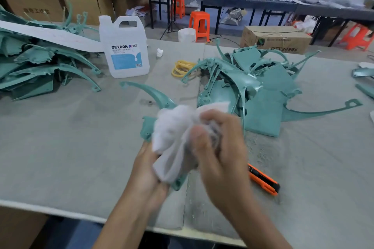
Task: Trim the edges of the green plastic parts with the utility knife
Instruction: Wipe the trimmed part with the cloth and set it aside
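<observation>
Left hand (147,170) is gripping a green plastic part (147,127) from below over the desk (70,147) while right hand (220,153) is clenching a white cloth (174,133) against it, utility knife (263,182) lying on the desk just beside the right hand.

Bright, even indoor light from above, quite soft. Only weak, short shadows on the tabletop (81,137), darker under the left pile of parts (40,66). Small white glare on 1 glossy curve in the right pile (251,79). Strong motion blur on the right hand (220,147) and the white cloth (174,133); left hand (145,170) and green plastic part (147,127) a little sharper. Wide-angle bending at the edges, with curved cardboard boxes (81,2). Far background soft and a little smeared.
</observation>
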